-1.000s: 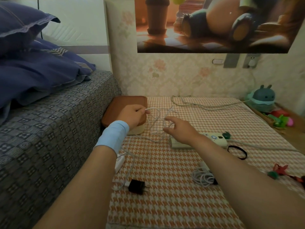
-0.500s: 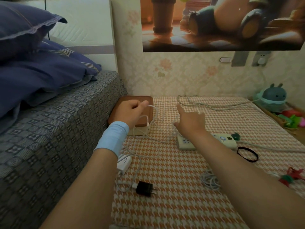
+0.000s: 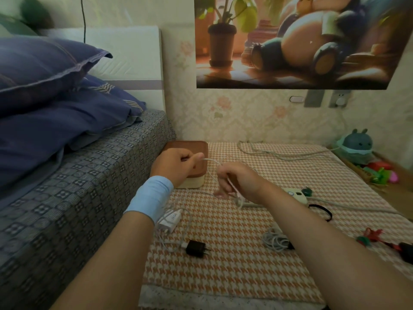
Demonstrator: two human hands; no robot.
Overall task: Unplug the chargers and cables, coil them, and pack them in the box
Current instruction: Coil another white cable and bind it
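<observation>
The left hand pinches an end of the white cable over the box. The right hand, fingers curled, holds its loops just beside that grip. Slack trails below the left wrist, seemingly to the white charger; a tug could drag it and loosen the coil.

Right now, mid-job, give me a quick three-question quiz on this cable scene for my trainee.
1. True or false: the small black plug charger lies on the orange houndstooth cloth, touched by neither hand.
2. What do the left hand and right hand both hold? A) thin white cable B) black hair tie C) white power strip
3. Fill in: the cream box with the brown wooden lid is ___ (open/closed).
Key: 1 true; 2 A; 3 closed.
</observation>
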